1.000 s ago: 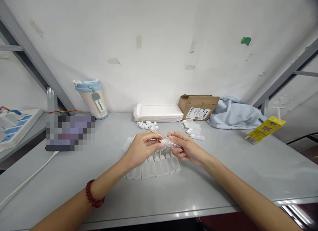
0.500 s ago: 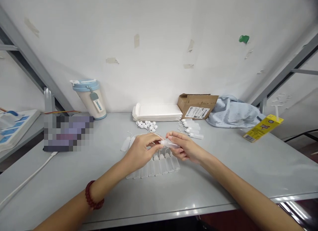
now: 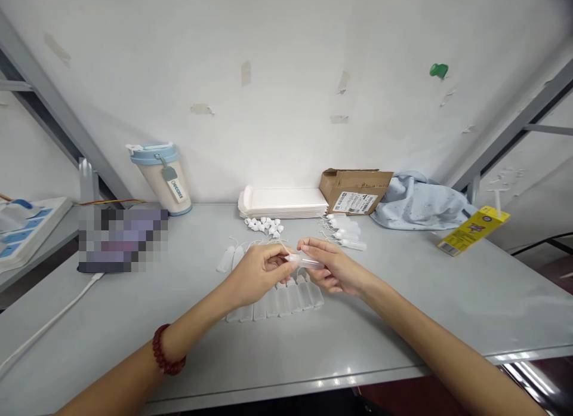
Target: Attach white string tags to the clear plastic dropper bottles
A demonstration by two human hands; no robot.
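A small translucent plastic bottle (image 3: 310, 261) lies nearly level between my two hands above the table. My right hand (image 3: 335, 267) is closed round its body, with thumb and fingers gripping it. My left hand (image 3: 257, 274) pinches the white neck end with thumb and forefinger; a thin white cord or strip stands up there. Whether a cap sits on the neck is hidden by the fingers. Under my hands is a row of similar translucent bottles (image 3: 272, 305), some with cord loops. Two more bottles (image 3: 226, 259) lie beyond my left hand.
White caps (image 3: 264, 226) are heaped before a stack of white trays (image 3: 286, 202). Several bottles with cords (image 3: 351, 233) lie near a cardboard box (image 3: 356, 192). A tumbler (image 3: 161, 180), blurred purple device (image 3: 125, 240), blue cloth (image 3: 418, 201) and yellow drink carton (image 3: 474, 230) stand around.
My left fingers have shifted slightly at the bottle's neck, and the thin cord there now points more upright. My right hand holds the bottle almost unmoved.
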